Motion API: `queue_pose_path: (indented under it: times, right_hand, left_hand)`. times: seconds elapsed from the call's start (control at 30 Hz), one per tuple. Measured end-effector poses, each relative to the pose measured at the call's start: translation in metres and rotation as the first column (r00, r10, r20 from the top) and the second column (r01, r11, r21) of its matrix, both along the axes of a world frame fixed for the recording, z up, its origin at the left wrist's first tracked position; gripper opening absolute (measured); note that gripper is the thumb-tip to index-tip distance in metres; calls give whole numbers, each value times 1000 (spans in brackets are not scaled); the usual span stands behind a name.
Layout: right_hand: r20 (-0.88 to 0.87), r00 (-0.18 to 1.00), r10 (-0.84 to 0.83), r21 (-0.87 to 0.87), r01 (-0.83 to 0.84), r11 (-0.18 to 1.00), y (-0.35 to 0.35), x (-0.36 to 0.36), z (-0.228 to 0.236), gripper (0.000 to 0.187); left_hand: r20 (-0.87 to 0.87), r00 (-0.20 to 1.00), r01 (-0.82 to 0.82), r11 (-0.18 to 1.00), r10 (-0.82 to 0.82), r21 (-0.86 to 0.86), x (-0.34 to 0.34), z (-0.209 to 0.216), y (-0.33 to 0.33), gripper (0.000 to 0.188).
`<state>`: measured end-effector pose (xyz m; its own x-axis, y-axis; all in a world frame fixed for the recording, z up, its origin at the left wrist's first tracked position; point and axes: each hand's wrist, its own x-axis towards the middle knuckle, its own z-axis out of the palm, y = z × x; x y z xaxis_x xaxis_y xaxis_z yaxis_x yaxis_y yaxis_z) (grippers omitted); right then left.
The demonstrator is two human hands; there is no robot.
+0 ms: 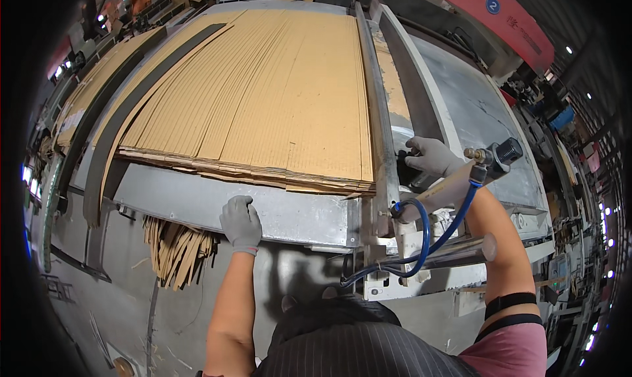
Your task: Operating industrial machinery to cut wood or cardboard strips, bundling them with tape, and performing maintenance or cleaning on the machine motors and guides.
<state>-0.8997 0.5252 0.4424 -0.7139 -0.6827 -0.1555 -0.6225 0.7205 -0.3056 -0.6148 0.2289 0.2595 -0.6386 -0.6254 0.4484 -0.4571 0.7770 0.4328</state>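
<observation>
My left hand, in a grey glove, rests at the front edge of the metal table, its fingers curled in with nothing seen in them. Just beyond it lies a wide stack of tan corrugated cardboard sheets, fanned out in overlapping strips toward the left. My right hand, gloved too, reaches past the long metal bar on the stack's right. Its thumb and fingers are apart, close to a dark part partly hidden by the bar. An air cylinder with blue hoses crosses in front of my right wrist.
A dark curved strip runs along the stack's left side. Beneath the table hangs a bundle of narrow cardboard offcuts. A pale rail and grey machine bed stand to the right, under a red machine beam.
</observation>
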Motion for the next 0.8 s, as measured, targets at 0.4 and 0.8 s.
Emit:
queue_pose_path:
  times: [0.4,0.8]
  right_hand:
    - [-430,894,-127,44,161,986,-45,-18,-53,19]
    - [-295,929,-225,-34,225,974,-40,-38,-74,43]
  left_hand:
    - [-339,901,303,952,-270,46,-20,19,34,15]
    - [-270,683,720,688,-679,91,-252,71,91,50]
